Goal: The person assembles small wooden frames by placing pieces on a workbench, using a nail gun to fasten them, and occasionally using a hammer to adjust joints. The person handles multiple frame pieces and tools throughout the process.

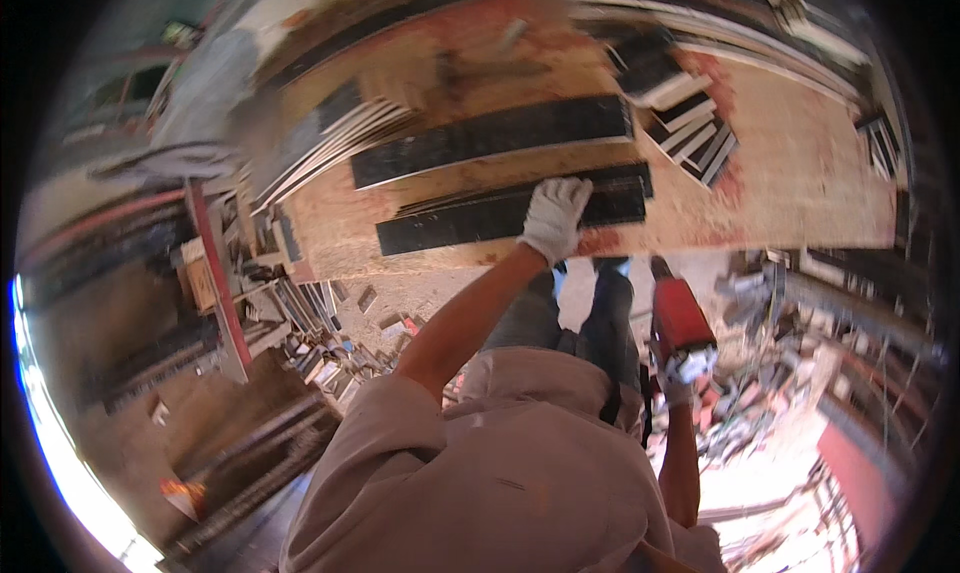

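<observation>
My left hand, in a white glove, grips a stack of narrow black-faced boards near the front edge of the workbench. Its fingers curl over the boards towards their right end. Down at my right side, my right hand, also gloved, is closed on a bulky red handheld power tool. That tool hangs below the bench edge, a dark end pointing forward; its exact kind is unclear. Just beyond the stack lies another long black board, roughly parallel to it.
The plywood workbench carries red stains. Fanned strips lie at its left, short black pieces at its right. Offcuts litter the floor on both sides. A red post stands at the left.
</observation>
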